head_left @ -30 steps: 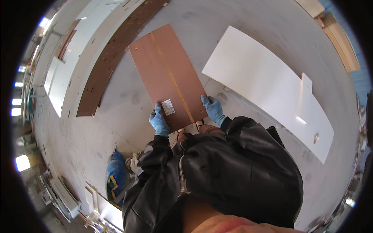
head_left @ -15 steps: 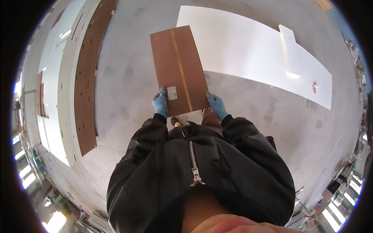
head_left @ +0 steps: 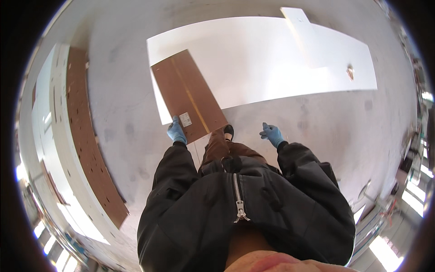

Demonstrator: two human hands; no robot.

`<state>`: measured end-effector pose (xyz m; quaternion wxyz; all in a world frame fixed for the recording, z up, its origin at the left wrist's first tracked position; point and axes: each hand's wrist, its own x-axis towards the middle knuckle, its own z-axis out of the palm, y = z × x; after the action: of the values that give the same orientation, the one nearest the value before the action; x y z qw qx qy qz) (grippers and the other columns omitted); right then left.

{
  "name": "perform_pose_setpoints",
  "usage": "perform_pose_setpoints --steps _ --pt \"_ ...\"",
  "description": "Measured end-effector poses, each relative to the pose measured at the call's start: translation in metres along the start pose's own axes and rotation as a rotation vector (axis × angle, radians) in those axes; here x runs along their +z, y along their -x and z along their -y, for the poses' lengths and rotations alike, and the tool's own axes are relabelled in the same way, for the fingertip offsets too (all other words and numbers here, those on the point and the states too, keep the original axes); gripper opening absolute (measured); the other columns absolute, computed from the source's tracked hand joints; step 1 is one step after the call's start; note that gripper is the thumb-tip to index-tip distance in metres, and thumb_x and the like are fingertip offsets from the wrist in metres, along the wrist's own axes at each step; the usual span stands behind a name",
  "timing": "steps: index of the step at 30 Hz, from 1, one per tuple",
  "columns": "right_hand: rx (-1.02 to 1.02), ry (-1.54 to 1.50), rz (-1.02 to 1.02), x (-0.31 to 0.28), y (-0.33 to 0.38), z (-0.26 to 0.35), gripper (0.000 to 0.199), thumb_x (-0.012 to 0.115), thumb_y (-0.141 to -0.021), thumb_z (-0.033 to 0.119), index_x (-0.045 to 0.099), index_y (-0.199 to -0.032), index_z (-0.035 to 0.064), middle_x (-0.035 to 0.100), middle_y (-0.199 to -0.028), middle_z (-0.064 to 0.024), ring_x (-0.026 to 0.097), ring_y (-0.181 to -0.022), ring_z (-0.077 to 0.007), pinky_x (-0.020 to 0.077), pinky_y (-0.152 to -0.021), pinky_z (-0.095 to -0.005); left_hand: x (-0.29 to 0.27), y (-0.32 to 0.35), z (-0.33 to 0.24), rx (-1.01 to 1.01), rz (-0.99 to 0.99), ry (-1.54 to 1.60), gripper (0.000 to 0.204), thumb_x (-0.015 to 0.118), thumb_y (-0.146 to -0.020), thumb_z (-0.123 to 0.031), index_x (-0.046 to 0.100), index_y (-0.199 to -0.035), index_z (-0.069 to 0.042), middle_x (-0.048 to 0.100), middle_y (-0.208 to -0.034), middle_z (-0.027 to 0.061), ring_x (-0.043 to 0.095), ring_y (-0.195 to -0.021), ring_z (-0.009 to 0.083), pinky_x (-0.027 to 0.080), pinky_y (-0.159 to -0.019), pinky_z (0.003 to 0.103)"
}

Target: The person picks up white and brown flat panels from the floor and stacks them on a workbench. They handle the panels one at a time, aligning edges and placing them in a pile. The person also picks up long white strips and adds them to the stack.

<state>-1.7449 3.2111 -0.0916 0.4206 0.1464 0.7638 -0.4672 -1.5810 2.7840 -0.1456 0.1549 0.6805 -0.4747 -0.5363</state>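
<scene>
A flat brown rectangular board, with a yellow strip along its length and a small white label near its near end, slants in front of me. My left hand, in a blue glove, grips the board's left edge near the label, thumb on top; the fingers underneath are hidden. My right hand, gloved the same way, is away from the board with fingers loosely bent and apart, holding nothing. Beyond the board lies a large white panel on the floor, partly covered by it in this view.
A narrow white piece lies across the panel's far edge, and a small brownish patch shows at its right end. Long brown and white boards lie along the left. My shoe stands on the grey floor.
My right hand has let go of the board and moved right. The board, now only in my left hand, has swung left and tilted. The view has shifted, bringing the white panel more central.
</scene>
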Motion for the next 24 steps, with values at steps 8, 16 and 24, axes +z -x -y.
perform_pose_setpoints --steps 8,16,24 --pt "0.151 0.047 -0.143 -0.04 -0.048 0.011 0.058 0.062 -0.102 0.05 0.07 -0.105 -0.0073 0.075 -0.089 -0.0146 0.072 -0.078 -0.0214 0.0566 -0.073 -0.0344 0.046 -0.075 0.023 -0.083 0.018 -0.021 0.045 0.077 -0.092 -0.047 0.074 -0.084 -0.002 0.068 -0.072 0.0049 0.058 -0.059 0.0182 0.049 -0.051 0.037" --pt "0.1 0.244 -0.234 -0.16 -0.14 0.04 0.055 0.061 -0.102 0.049 0.073 -0.093 -0.003 0.074 -0.083 -0.0105 0.068 -0.075 -0.0193 0.0541 -0.076 -0.0344 0.057 -0.105 0.036 -0.243 0.032 -0.468 0.05 0.074 -0.094 -0.049 0.073 -0.114 -0.003 0.075 -0.098 0.0098 0.073 -0.083 0.0261 0.06 -0.071 0.041" --pt "-0.056 0.768 -0.571 -0.34 -0.284 0.098 0.057 0.059 -0.094 0.056 0.072 -0.12 0.0073 0.071 -0.124 -0.0195 0.066 -0.117 -0.0378 0.0507 -0.101 -0.0468 0.097 -0.075 0.003 0.087 -0.452 -0.851 0.049 0.052 -0.09 -0.042 0.075 -0.084 0.001 0.075 -0.086 0.0225 0.069 -0.075 0.0411 0.05 -0.07 0.055"
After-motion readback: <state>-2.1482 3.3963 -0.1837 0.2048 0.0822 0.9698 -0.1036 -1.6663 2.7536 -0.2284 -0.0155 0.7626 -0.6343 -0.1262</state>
